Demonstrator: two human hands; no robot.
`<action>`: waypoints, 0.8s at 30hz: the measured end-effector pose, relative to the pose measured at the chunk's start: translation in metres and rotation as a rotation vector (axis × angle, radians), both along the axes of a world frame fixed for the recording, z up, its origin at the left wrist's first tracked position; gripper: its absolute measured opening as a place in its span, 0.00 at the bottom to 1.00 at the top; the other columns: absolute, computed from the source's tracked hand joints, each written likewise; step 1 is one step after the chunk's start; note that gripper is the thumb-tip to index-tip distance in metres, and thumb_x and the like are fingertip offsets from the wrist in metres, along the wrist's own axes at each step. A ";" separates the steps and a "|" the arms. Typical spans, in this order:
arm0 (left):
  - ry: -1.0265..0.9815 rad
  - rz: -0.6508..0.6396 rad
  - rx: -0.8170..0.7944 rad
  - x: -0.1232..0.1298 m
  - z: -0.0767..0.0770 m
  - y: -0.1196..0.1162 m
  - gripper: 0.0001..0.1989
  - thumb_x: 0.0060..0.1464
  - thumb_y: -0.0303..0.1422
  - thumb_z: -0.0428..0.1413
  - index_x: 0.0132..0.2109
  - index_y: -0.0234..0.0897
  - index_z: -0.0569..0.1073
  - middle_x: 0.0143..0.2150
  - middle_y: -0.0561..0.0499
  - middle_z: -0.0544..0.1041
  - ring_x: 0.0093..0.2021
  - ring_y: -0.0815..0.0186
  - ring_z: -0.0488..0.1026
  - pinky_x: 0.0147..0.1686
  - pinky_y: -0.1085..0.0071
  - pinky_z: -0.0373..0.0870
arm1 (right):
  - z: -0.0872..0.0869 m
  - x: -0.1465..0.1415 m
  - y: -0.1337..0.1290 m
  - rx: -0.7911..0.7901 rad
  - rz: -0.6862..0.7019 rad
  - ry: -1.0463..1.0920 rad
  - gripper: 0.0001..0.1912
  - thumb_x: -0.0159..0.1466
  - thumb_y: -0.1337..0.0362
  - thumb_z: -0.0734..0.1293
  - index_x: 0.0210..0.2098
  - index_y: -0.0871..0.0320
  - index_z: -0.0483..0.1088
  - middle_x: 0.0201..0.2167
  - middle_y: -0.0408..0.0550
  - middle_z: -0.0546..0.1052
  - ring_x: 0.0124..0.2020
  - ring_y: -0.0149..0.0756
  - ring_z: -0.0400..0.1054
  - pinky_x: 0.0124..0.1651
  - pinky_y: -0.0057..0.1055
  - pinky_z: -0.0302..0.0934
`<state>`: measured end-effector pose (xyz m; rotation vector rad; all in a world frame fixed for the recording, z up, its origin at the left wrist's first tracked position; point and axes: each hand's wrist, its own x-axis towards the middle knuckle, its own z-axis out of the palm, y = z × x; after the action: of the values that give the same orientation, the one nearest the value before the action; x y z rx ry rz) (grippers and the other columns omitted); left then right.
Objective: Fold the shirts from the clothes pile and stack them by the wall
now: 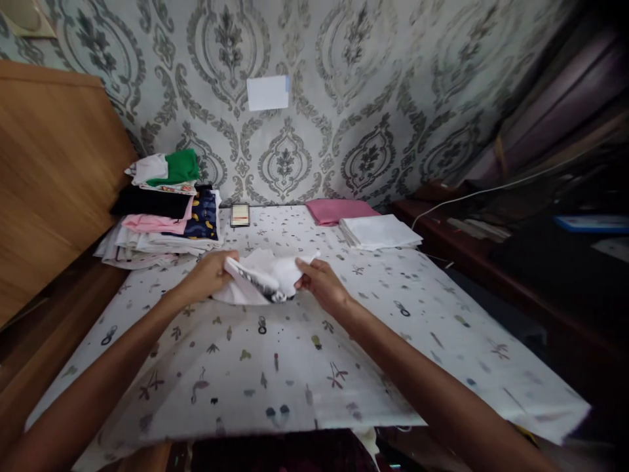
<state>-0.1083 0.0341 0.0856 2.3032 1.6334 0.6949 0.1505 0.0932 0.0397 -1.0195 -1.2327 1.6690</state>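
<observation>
"What is taking up the most room?"

"A patterned grey wall (432, 39) is rising at the back, and a white printed cloth (275, 393) is spreading out below it. A wooden panel (49, 170) is standing along the left side."

"And what is sitting beside that panel?"

"A stack of folded clothes (162, 224) is leaning a little unevenly there, with green and white pieces lying on top."

"Where is the white garment (242, 290) lying?"

"It's hanging between the two hands, over the middle of the printed cloth, and it's showing some dark print in its folds. I'm not managing to tell whether its lower edge is touching the cloth."

"Is anything resting on the right?"

"Yes, a white folded pile (381, 231) is lying there, and a pink folded cloth (339, 211) is sitting just behind it."

"How are the hands holding?"

"The left hand (212, 274) is gripping the garment's left edge; the right hand (322, 283) is pinching the other end between thumb and fingers."

"Anything smaller?"

"A white card (268, 93) is showing against the wall, and a dark-edged rectangle (240, 215) is lying near the clothes."
</observation>
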 end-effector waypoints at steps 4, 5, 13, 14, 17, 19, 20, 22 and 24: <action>-0.080 0.159 0.351 -0.017 0.031 -0.010 0.05 0.49 0.29 0.49 0.32 0.40 0.69 0.32 0.50 0.73 0.38 0.59 0.70 0.39 0.66 0.66 | 0.024 0.031 -0.008 0.202 -0.166 0.067 0.25 0.54 0.42 0.73 0.23 0.59 0.71 0.18 0.46 0.74 0.20 0.28 0.64 0.25 0.26 0.59; -0.044 0.138 0.366 -0.019 0.034 -0.016 0.04 0.49 0.29 0.49 0.32 0.40 0.69 0.34 0.49 0.74 0.39 0.58 0.70 0.41 0.66 0.66 | 0.024 0.038 -0.016 0.246 -0.168 0.023 0.25 0.56 0.42 0.71 0.23 0.59 0.71 0.19 0.47 0.75 0.21 0.29 0.64 0.26 0.27 0.60; 0.263 -0.131 -0.326 -0.030 -0.005 -0.082 0.12 0.56 0.27 0.45 0.37 0.42 0.73 0.36 0.50 0.77 0.38 0.61 0.73 0.39 0.68 0.66 | -0.002 0.116 -0.081 0.243 0.270 -0.733 0.28 0.61 0.43 0.65 0.16 0.57 0.68 0.13 0.42 0.68 0.16 0.28 0.58 0.21 0.27 0.54; 0.258 -0.108 -0.343 -0.031 -0.007 -0.083 0.12 0.58 0.28 0.44 0.37 0.42 0.72 0.36 0.50 0.77 0.37 0.61 0.74 0.38 0.69 0.66 | 0.001 0.123 -0.081 0.246 0.245 -0.767 0.27 0.62 0.43 0.65 0.17 0.57 0.67 0.14 0.41 0.68 0.16 0.28 0.58 0.21 0.27 0.53; 0.183 -0.058 -0.255 -0.018 -0.012 -0.072 0.13 0.61 0.30 0.42 0.43 0.42 0.72 0.41 0.49 0.78 0.41 0.61 0.74 0.41 0.68 0.68 | 0.010 0.122 -0.069 0.414 0.084 -0.848 0.24 0.64 0.46 0.63 0.20 0.56 0.69 0.17 0.43 0.70 0.20 0.32 0.63 0.24 0.29 0.57; 0.166 -0.120 -0.148 0.001 -0.018 -0.057 0.17 0.60 0.28 0.42 0.51 0.42 0.70 0.51 0.46 0.76 0.50 0.60 0.72 0.49 0.67 0.67 | 0.009 0.104 -0.054 0.595 0.029 -0.882 0.18 0.65 0.51 0.62 0.28 0.55 0.74 0.26 0.46 0.77 0.28 0.37 0.70 0.32 0.31 0.63; 0.189 -0.179 -0.104 0.012 -0.022 -0.050 0.20 0.58 0.25 0.42 0.54 0.42 0.69 0.55 0.46 0.74 0.54 0.60 0.70 0.53 0.65 0.66 | 0.006 0.091 -0.046 0.662 0.027 -0.893 0.14 0.65 0.53 0.63 0.34 0.55 0.76 0.33 0.48 0.80 0.34 0.39 0.72 0.37 0.33 0.65; 0.295 -0.284 -0.048 0.031 -0.030 -0.039 0.25 0.56 0.22 0.43 0.57 0.43 0.68 0.55 0.46 0.74 0.56 0.59 0.68 0.60 0.60 0.60 | -0.004 0.064 -0.032 0.717 0.054 -0.954 0.15 0.63 0.56 0.66 0.46 0.56 0.75 0.46 0.54 0.79 0.45 0.45 0.73 0.46 0.38 0.67; 0.411 -0.314 -0.035 0.039 -0.035 -0.034 0.25 0.56 0.20 0.43 0.55 0.44 0.70 0.48 0.48 0.76 0.50 0.60 0.70 0.60 0.56 0.58 | -0.014 0.043 -0.021 0.712 0.086 -1.040 0.17 0.62 0.60 0.68 0.50 0.58 0.74 0.49 0.56 0.78 0.49 0.47 0.72 0.51 0.41 0.66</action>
<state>-0.0697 0.0000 0.0506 2.7207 1.3548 0.1277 0.1932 0.0718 0.0252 -1.3819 -2.3132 0.5350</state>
